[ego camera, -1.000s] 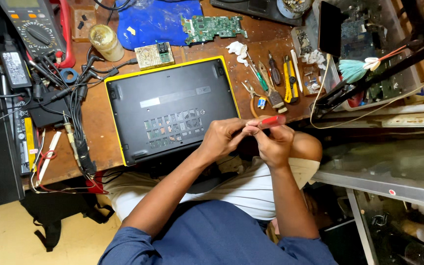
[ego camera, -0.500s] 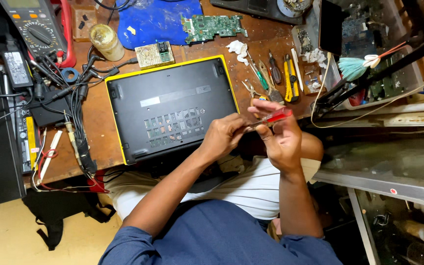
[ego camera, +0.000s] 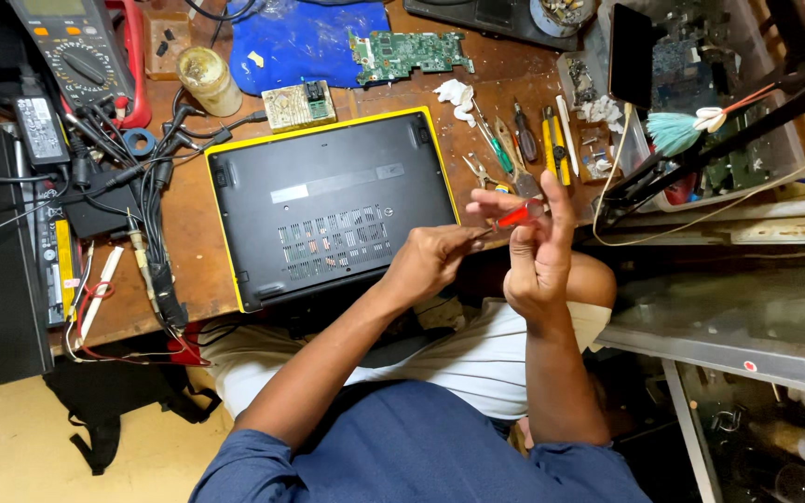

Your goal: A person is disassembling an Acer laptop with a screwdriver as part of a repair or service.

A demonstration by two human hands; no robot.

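1. Looking down from the head view, the tip of the small red-handled screwdriver (ego camera: 520,214) is hidden between the two hands, so its end cannot be made out.
2. The right hand (ego camera: 535,251) pinches the screwdriver with thumb and fingers, its other fingers raised upward.
3. The left hand (ego camera: 432,257) is curled, its fingertips pressed together at the screwdriver's hidden end.
4. Both hands hover just beside the right edge of the black laptop with yellow rim (ego camera: 328,205), which lies bottom side up.
5. The brown wooden workbench (ego camera: 193,270) is crowded: a green circuit board (ego camera: 407,51), a yellow multimeter (ego camera: 72,47), black cables (ego camera: 146,196) and hand tools (ego camera: 533,140).
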